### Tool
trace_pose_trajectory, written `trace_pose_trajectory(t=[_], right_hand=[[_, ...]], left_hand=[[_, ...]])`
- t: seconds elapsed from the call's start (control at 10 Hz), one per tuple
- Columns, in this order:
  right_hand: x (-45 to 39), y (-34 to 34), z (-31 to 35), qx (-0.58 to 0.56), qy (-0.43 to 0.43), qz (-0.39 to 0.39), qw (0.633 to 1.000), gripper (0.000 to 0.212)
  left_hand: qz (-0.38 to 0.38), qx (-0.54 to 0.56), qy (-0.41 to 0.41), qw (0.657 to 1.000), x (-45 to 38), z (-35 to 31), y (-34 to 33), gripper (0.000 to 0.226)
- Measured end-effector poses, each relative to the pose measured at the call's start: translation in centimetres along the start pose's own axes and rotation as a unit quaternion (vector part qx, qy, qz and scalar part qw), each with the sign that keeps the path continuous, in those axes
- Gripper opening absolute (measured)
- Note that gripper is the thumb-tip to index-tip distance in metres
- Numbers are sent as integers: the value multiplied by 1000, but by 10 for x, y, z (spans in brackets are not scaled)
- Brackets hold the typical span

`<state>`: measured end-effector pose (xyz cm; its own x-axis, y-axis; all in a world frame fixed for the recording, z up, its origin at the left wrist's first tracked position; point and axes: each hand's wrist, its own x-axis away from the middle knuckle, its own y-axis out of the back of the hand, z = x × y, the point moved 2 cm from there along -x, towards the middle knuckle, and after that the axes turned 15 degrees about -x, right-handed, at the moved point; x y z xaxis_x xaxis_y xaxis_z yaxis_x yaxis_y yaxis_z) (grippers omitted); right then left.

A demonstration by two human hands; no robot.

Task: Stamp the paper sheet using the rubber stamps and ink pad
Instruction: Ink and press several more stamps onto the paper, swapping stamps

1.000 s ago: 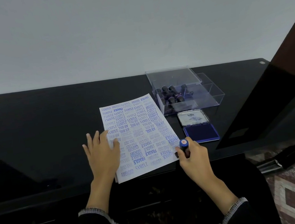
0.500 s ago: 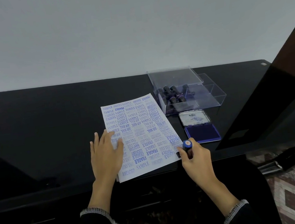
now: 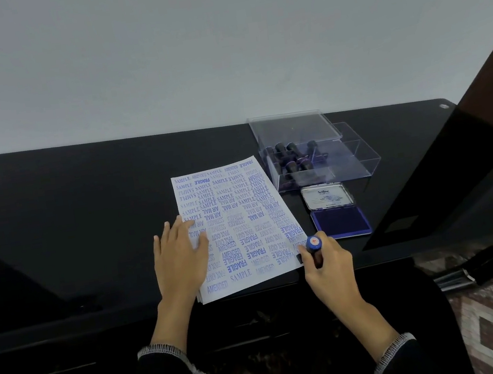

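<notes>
- Head view: sheet [image 3: 237, 219] lies flat on black table [image 3: 70, 227], near front edge, nearly covered in blue stamp prints (SAMPLE, AIR MAIL, FRAGILE, AMENDED, FAX OUT).
- Left hand [image 3: 180, 256] flat on sheet's left side, fingers straight, pressing it down.
- Right hand [image 3: 325, 261] curled round a stamp [image 3: 314, 247], blue cap up, base at sheet's lower right corner. Can't tell whether base touches paper.
- Ink pad [image 3: 340, 221] open, just right of sheet, lid [image 3: 326, 196] folded back behind it.
- Clear box [image 3: 358, 158] behind pad, holds more stamps [image 3: 290, 157] in its left part.
</notes>
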<state>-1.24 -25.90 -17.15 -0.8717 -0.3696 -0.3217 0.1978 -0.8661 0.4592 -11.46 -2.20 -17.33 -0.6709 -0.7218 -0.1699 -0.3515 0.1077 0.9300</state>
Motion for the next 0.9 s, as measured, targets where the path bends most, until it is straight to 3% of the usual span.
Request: trace_pose_trajectory(t=[0.5, 0.9], right_hand=[[-14, 4, 7, 10, -36, 66, 997, 23], [4, 1, 1, 38, -26, -14, 999, 27]], left_hand=[[-3, -5, -3, 1000, -1, 1, -2, 43], [0, -6, -6, 1000, 0, 1, -2, 43]])
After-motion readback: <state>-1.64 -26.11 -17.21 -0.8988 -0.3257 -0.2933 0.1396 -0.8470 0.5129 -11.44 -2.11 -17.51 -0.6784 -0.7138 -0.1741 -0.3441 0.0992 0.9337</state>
